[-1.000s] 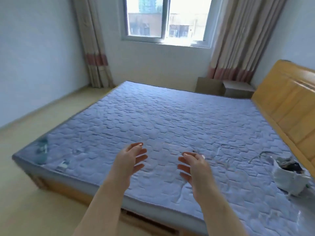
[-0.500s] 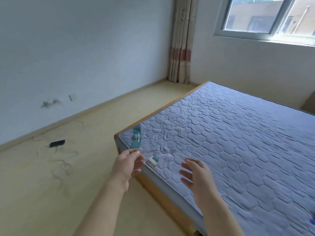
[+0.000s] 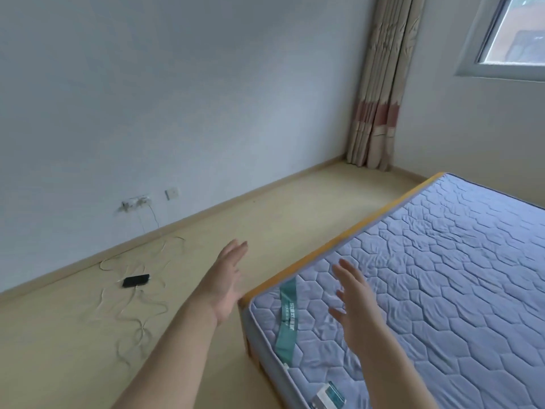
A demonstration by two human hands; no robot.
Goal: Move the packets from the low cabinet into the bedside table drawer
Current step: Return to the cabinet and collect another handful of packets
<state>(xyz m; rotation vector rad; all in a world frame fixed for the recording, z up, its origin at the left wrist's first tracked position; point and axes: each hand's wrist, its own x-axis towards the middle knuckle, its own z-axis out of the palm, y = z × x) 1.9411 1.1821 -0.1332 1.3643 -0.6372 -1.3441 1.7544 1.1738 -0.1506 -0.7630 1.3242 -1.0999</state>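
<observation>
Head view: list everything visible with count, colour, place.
Quilted mattress: one, blue-grey, right.
Wooden bed frame: one, orange, under mattress.
Fabric label strip: one, teal, mattress corner.
Small flat item: one, white-and-teal, mattress bottom edge.
Phone: one, black, floor left.
Cable: count unclear, white, around phone.
Wall socket: one, white, low wall.
Curtain: one, beige with pink band, corner.
Window: one, white frame, upper right.
Hands: two, open, empty; left hand over floor, right hand over mattress.

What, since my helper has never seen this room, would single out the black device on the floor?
Look at the wall left of the bed. Below its sockets, pale cables trail across the floor, and the black flat device lies among them. It is the only dark thing there.
</observation>
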